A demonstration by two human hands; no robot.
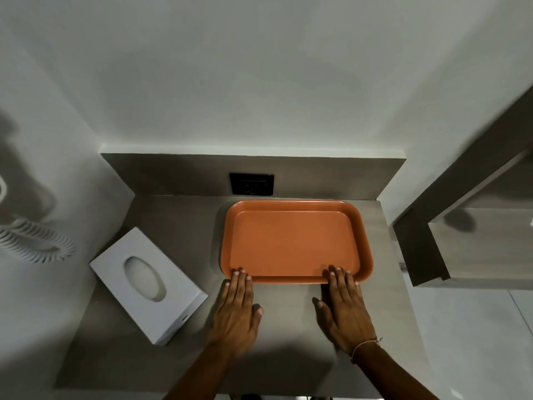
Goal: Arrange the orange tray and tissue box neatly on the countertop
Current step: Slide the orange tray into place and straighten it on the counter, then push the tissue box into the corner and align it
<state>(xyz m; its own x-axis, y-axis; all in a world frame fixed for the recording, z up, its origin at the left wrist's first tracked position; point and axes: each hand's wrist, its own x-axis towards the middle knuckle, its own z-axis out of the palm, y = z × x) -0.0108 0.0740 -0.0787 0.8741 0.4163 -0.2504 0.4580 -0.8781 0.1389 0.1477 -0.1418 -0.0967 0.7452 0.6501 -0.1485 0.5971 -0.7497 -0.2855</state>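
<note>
The orange tray (295, 242) lies flat and empty at the back right of the grey countertop (178, 226), its long side parallel to the back wall. My left hand (238, 310) rests flat on the counter, its fingertips touching the tray's near left rim. My right hand (344, 308) lies flat too, fingertips on the near right rim. Neither hand grips anything. The white tissue box (148, 284) sits at the counter's left, turned at an angle, its oval opening facing up, well apart from the tray and both hands.
A black socket plate (251, 183) is set in the grey backsplash behind the tray. A white coiled cord (34, 241) hangs on the left wall. A grey shelf unit (467, 226) stands to the right of the counter. Bare counter lies between box and tray.
</note>
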